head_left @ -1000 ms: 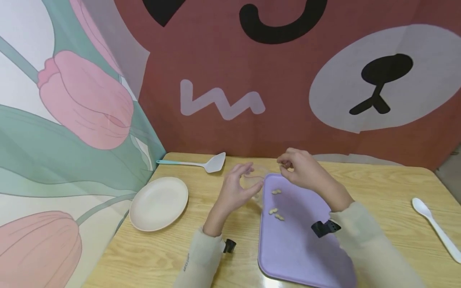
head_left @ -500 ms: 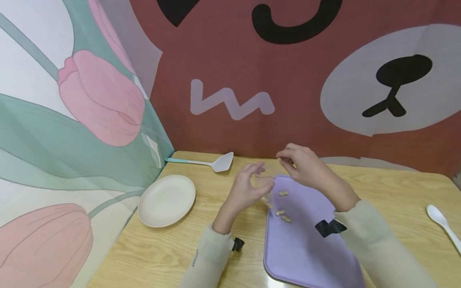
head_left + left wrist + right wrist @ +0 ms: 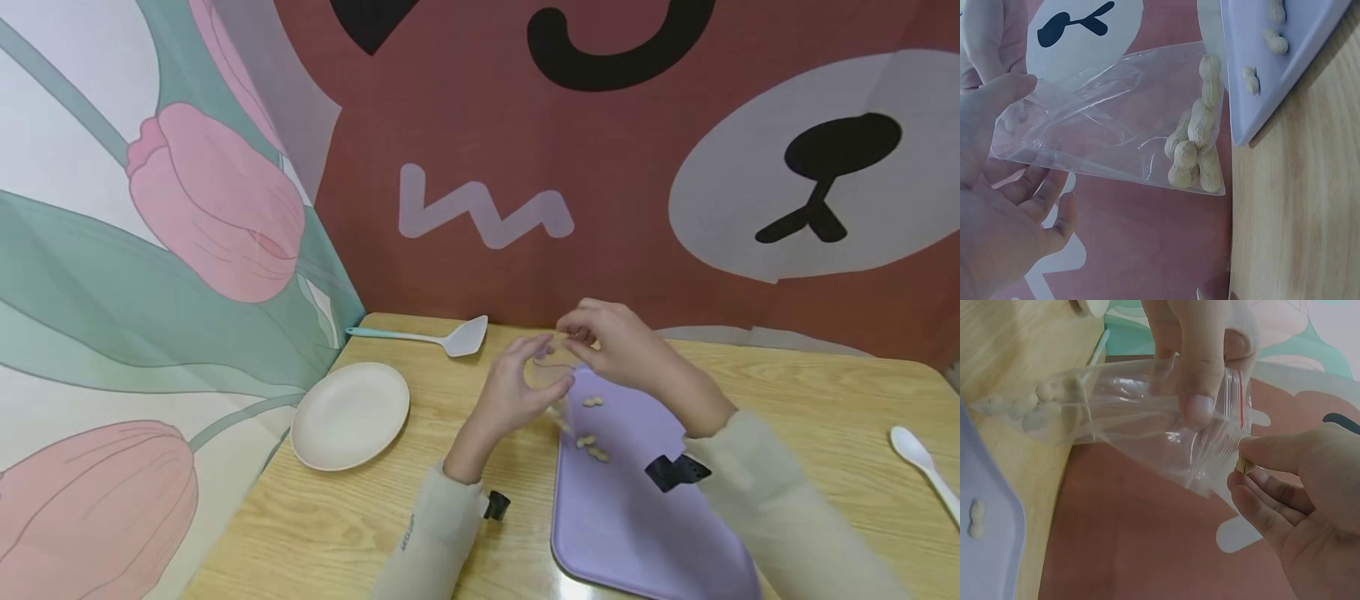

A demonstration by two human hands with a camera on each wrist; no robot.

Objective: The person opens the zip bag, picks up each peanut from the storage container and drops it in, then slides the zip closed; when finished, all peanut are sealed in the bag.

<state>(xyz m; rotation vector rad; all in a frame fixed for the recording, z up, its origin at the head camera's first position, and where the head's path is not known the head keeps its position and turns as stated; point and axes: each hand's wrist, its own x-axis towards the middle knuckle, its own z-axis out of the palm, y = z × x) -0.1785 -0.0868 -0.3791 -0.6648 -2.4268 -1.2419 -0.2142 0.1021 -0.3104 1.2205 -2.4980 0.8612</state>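
My left hand [image 3: 517, 392] holds a clear zip bag [image 3: 1116, 119] near its mouth, thumb on one side and fingers on the other. The bag hangs down with several peanuts [image 3: 1200, 125] gathered at its bottom. Between the thumb and fingertips of my right hand [image 3: 626, 346] a peanut [image 3: 1244, 465] is pinched, mostly covered by the fingers. Those fingertips are right at the bag's mouth, beside its red-striped zip edge [image 3: 1240, 394]. Below both hands lies a lilac tray [image 3: 637, 525], with peanuts [image 3: 593, 402] along its left side.
A cream plate [image 3: 350, 417] lies on the wooden table [image 3: 442, 425] to the left. Behind it, a spatula [image 3: 465, 336] with a turquoise handle rests near the back edge. At far right is a white spoon [image 3: 911, 447]. Printed cloth [image 3: 480, 275] hangs behind the table.
The right hand has moved left with its peanut, to the bag's mouth. My left hand keeps its grip on the bag. The head view has turned slightly left.
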